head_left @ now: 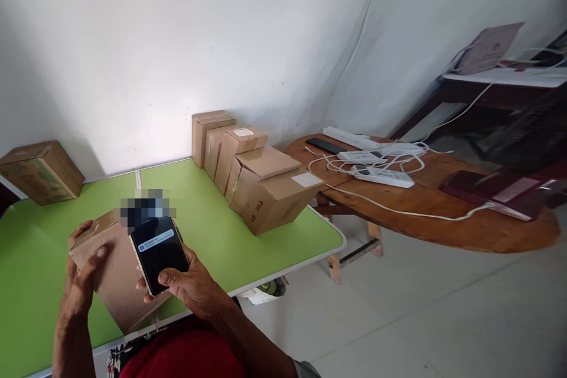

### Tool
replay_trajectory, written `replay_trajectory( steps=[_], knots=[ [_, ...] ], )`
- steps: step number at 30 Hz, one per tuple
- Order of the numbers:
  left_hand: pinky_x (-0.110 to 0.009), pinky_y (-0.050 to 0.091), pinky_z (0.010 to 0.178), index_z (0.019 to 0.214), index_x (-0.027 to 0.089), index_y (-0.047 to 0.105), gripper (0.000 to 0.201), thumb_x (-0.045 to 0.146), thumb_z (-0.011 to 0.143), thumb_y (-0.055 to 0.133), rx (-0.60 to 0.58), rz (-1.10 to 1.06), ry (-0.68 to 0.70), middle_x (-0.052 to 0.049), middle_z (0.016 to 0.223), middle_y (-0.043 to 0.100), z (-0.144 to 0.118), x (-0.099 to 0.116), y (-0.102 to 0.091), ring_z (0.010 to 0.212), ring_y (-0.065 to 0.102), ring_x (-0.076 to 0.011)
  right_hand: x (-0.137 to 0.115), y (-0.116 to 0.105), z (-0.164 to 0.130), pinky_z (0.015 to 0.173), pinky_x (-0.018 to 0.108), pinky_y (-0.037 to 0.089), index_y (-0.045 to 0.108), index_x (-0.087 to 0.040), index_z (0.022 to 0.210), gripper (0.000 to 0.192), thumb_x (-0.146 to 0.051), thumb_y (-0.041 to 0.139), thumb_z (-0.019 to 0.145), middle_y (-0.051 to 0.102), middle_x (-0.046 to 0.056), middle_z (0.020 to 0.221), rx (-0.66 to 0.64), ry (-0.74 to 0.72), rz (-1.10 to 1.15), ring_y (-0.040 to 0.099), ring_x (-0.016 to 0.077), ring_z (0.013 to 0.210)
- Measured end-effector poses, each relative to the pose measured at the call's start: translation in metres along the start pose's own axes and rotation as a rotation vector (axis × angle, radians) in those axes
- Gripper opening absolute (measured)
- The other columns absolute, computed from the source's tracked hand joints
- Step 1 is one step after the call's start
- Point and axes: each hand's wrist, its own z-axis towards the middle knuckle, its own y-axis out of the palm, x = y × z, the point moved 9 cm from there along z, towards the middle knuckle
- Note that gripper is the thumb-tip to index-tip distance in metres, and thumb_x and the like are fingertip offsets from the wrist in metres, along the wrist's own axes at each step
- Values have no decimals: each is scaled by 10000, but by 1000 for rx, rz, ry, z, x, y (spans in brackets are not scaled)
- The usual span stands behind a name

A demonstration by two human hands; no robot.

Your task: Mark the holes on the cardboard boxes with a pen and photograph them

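My left hand [85, 266] grips the left end of a brown cardboard box [116, 283], thumb on the near face and fingers over the far side. The box is tilted at the front edge of the green table [199, 236]. In my right hand [190, 280] is a smartphone [159, 257], held over the box with the thumb on its lower screen. The screen is dark with a light notification bar, and its upper end is blurred out. Part of the box is hidden behind the phone and my right hand.
Several cardboard boxes [277, 189] stand in a row along the table's right side. Another carton [42, 171] sits at the back left. To the right, a round wooden table [443, 207] carries white power strips [381, 176], tangled cables and a dark red case [496, 192].
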Motion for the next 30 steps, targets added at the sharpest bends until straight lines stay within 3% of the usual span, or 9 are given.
replay_trajectory(
  steps=[9,13,17,22,26,30],
  knots=[
    [-375,647,810,1520,295,567,991,645,670,939,3,0,-6,-94,1399,716,1,-3,-1,1117,735,-325,-7,-4,-3,682,395,697,730,-212,1198,655,-442,1086,699,847,69,1040,-12,-14,-105,855,291,853],
    [-357,628,813,1535,299,575,995,645,672,929,8,24,1,-91,1430,694,2,-3,-3,1166,717,-324,-19,-18,-2,657,398,694,728,-208,1199,695,-518,1082,688,845,63,994,33,-63,-126,845,285,790],
    [-347,610,820,1546,289,583,1002,660,675,910,14,44,21,-91,1426,688,5,-3,-6,1193,694,-324,-42,-52,2,681,398,691,735,-216,1148,677,-547,1077,666,845,50,974,151,-155,-175,833,269,761],
    [-337,599,817,1532,296,590,962,641,693,910,14,37,22,-81,1389,695,3,0,-4,1181,679,-310,-65,-116,12,705,406,691,732,-206,1166,704,-604,1035,671,838,65,1015,386,-208,-322,843,285,795],
    [-361,600,809,1506,290,601,887,616,731,885,24,55,56,-92,1387,680,1,5,-2,1162,675,-319,-66,-169,22,679,407,683,726,-187,1130,728,-637,1011,634,831,71,973,606,-151,-493,846,307,799],
    [-353,587,799,1499,295,602,894,614,716,896,31,44,39,-84,1359,678,1,5,-1,1152,664,-313,-60,-199,28,620,351,657,707,-183,1064,624,-603,987,697,823,57,885,689,-106,-561,818,262,720]
  ],
)
